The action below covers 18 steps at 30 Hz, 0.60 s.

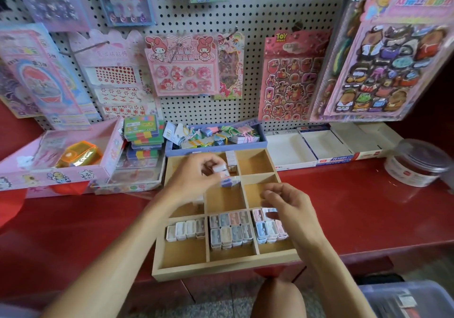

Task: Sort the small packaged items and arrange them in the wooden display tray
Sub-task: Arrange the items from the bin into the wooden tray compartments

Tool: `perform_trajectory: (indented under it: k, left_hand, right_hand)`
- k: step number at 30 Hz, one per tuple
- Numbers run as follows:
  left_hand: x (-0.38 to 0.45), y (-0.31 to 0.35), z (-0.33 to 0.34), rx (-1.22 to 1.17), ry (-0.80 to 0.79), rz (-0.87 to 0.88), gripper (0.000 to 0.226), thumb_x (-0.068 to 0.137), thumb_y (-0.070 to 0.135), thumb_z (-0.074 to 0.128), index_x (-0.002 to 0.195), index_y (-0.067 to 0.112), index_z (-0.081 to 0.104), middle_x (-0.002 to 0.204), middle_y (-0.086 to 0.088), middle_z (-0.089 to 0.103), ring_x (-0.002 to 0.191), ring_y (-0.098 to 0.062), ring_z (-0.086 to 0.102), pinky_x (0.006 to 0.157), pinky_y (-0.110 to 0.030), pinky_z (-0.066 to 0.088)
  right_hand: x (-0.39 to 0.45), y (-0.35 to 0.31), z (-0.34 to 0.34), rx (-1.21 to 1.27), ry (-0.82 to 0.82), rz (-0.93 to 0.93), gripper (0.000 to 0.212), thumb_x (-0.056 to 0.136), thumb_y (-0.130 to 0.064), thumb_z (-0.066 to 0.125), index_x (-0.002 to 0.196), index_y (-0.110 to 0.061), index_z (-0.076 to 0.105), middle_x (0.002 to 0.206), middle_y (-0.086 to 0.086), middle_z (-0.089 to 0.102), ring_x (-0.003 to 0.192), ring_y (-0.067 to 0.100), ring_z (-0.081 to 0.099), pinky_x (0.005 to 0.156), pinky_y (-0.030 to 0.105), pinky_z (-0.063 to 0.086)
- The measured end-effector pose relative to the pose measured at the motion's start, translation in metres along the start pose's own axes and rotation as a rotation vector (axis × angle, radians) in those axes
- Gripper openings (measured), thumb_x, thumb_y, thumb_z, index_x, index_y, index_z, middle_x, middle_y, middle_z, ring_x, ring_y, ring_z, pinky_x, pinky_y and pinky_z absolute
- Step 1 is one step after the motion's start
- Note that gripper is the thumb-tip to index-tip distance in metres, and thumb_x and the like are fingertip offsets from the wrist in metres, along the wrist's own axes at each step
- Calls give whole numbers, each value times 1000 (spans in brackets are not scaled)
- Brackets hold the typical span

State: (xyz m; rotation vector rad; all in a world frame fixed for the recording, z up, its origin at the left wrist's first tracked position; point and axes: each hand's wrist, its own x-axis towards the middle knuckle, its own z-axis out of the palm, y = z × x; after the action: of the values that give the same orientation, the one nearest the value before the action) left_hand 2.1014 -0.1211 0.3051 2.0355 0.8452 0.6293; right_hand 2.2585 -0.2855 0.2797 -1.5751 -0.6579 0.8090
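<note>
Far left on the red counter (344,207) sits a pink cardboard display box (61,173), and inside it an orange translucent case (79,154). Next along, a stack of colourful eraser packs (143,133) stands in a shallow box, and behind the tray a blue box (216,143) is full of small carded items with pastel loops.

Centre stage, the wooden display tray (221,267) hangs slightly over the counter's front edge. Its near row is filling up: the left compartment has a single line of white packaged items (185,229), the middle compartment two lines of pastel ones (231,230), the right compartment more pink and blue ones (266,229). All of them stand side by side with their long axes running front to back. The far-right compartments show bare wood.

The left hand (196,182) is up over the tray's middle row, fingers curled, pinching a small white packaged item (219,169) at the fingertips; the motion blur hides which way it points. Just under it a blue-and-white packet (229,182) lies on the divider.

The right hand (292,209) hangs over the right compartment with fingers loosely bent, fingertips touching the top of the far line of packets; whether it actually grips one, I can't tell.

Right of that, empty white cartons (319,148), then a clear lidded tub (420,163).
</note>
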Motion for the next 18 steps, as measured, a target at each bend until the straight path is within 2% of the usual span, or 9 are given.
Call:
perform_trajectory:
  k: [4,6,9,13,18]
  left_hand:
    - [29,-38,-20,283,76,-67,24,85,11,71,97,31,65,86,13,63,75,-8,64,74,-29,51]
    - [42,-52,-23,372,98,-86,29,83,10,72,91,36,62,84,10,65,76,-12,64,75,-30,53]
    - [59,-65,-21,497,102,-112,29,82,10,71,85,35,59,91,4,71,81,-18,65,74,-36,55]
    - [70,-70,-13,539,119,-105,20,82,6,71,89,21,59,87,2,61,87,-24,60,72,-35,47]
    - [71,-78,-23,551,77,-133,24,79,5,74,86,23,59,84,3,61,81,-20,58,65,-29,39]
  right_hand:
    - [7,4,-30,-11,118,16,13,96,-11,62,98,-18,73,88,6,76,84,19,69,77,38,57]
    - [11,9,-44,-17,185,14,14,96,-11,61,98,-19,73,86,2,75,83,18,68,75,37,55]
    - [15,17,-60,-14,275,12,14,97,-11,60,98,-20,72,88,2,73,83,17,65,73,37,52]
    - [17,23,-76,-2,321,26,15,98,-9,57,99,-18,70,89,8,71,84,20,65,72,36,51]
    - [19,31,-86,12,357,43,16,98,-8,56,96,-16,69,92,13,70,84,23,64,67,33,48]
